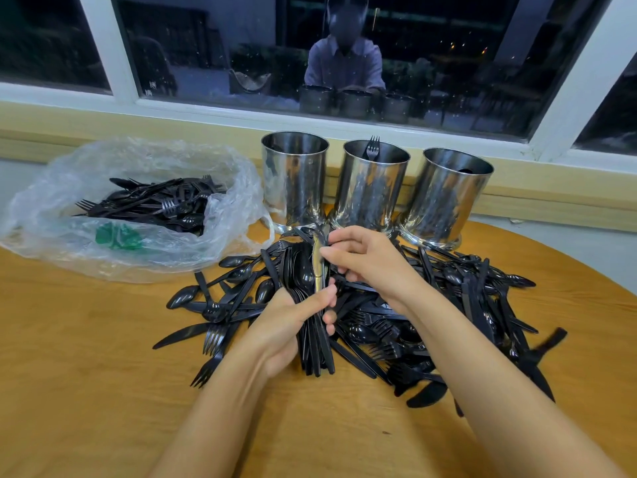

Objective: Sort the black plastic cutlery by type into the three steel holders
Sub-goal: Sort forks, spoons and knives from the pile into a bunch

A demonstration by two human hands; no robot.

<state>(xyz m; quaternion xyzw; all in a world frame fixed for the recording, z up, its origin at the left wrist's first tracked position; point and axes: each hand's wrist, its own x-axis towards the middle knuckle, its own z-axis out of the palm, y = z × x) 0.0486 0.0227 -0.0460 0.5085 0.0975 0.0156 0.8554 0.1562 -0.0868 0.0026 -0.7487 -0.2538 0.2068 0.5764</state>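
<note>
Wooden table (103,374) by dark window (206,46) | left hand (289,326) curled round bundle (312,346), spoons showing, above loose pile (431,305) | right hand (365,260) pinches a piece (319,267) at bundle top | tip: align handles, weed out strays before steel holders (374,188) behind pile

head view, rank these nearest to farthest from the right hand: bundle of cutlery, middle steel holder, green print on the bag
1. Bundle of cutlery: pinched at its top by the right hand, in the left hand's grip.
2. Middle holder: just behind the hand.
3. Green print: far left, on the plastic bag.
</note>
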